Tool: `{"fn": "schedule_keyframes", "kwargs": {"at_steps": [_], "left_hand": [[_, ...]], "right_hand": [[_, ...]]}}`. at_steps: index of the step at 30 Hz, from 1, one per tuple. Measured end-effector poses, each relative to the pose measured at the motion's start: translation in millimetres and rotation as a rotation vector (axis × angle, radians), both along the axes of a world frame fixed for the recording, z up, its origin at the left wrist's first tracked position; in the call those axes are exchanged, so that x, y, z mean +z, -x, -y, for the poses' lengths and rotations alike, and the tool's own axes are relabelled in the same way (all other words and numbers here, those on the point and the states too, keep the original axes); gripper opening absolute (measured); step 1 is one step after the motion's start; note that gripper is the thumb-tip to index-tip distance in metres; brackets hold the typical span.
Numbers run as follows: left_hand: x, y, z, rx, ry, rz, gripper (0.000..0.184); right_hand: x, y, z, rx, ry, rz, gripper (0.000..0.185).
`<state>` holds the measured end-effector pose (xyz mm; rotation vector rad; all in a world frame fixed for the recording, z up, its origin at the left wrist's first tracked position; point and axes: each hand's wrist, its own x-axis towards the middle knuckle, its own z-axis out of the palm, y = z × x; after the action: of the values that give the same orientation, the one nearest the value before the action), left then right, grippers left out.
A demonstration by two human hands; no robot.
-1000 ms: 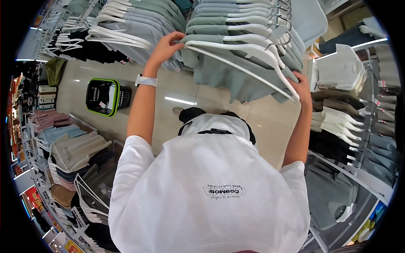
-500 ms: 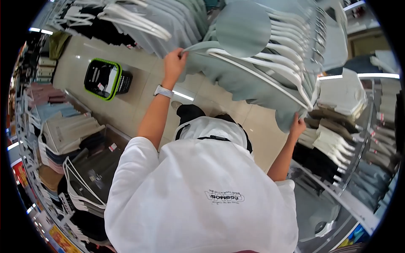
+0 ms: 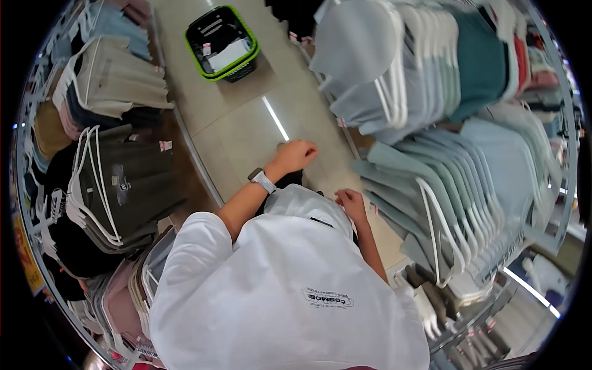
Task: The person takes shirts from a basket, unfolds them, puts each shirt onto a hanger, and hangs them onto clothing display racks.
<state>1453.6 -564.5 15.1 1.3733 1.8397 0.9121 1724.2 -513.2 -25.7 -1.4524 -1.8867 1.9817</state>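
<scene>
Zero grip remaining on the sage-green fabric garments (image 3: 394, 200), now hanging near the right hand (image 3: 350, 203) and farther from the left hand (image 3: 299, 155), fingers of both loosely curled, nothing visibly held, handling apparently broken off.

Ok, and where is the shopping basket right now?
In the head view, the shopping basket sits near the top, left of centre, on the floor between the hanging clothes, beyond the person's left hand.

Clothes shop: rows of shirts (image 3: 401, 163) on white hangers (image 3: 398, 92), price tags (image 3: 165, 146), black shopping basket (image 3: 243, 71) on tiled floor (image 3: 216, 117).
</scene>
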Motion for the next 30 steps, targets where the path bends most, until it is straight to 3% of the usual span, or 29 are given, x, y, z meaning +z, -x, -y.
{"fn": "schedule_keyframes", "kwargs": {"at_steps": [3,6,8,10,11,12,13,16,18,22,24,26,30], "left_hand": [[19.1,25.4,7.2,0.034,-0.05,-0.003,0.015],[46.1,50.6,10.7,0.167,-0.085,0.103,0.018],[73.8,78.4,16.0,0.244,-0.102,0.189,0.02],[109.2,106.4,20.4,0.365,0.222,0.573,0.025],[104.2,118.3,23.6,0.378,0.221,0.574,0.025],[96.1,130.5,26.2,0.367,0.048,0.435,0.027],[88.6,141.5,28.0,0.351,-0.122,0.292,0.03],[77.1,169.4,31.4,0.414,-0.11,0.327,0.032],[73.6,186.0,30.1,0.474,-0.058,0.423,0.031],[67.4,229.8,17.4,0.579,0.073,0.639,0.028],[51.2,254.9,2.6,0.623,-0.002,0.592,0.029],[35.1,285.4,-8.8,0.672,-0.07,0.543,0.029],[31.3,359.8,-23.6,0.783,0.077,0.646,0.03]], "right_hand": [[55.0,111.7,-25.3,0.07,0.294,-0.203,0.038],[83.3,200.5,-30.1,0.297,0.463,-0.213,0.041],[100.9,250.3,-15.9,0.301,0.519,-0.213,0.04],[112.3,285.9,-7.7,0.299,0.577,-0.208,0.041],[116.2,301.2,-5.4,0.353,0.418,-0.222,0.04],[117.7,315.0,-4.6,0.404,0.258,-0.238,0.039],[112.5,326.2,-6.8,0.413,0.26,-0.238,0.039],[102.7,358.5,-13.8,0.627,0.116,-0.269,0.033],[103.8,378.3,-14.8,0.554,0.335,-0.133,0.033],[91.6,428.6,-25.2,0.442,0.547,-0.221,0.032],[88.3,461.1,-36.7,0.388,0.778,-0.2,0.03],[81.6,497.7,-52.9,0.427,0.832,-0.197,0.03],[60.0,581.9,-83.8,0.615,0.927,-0.121,0.03]]}}
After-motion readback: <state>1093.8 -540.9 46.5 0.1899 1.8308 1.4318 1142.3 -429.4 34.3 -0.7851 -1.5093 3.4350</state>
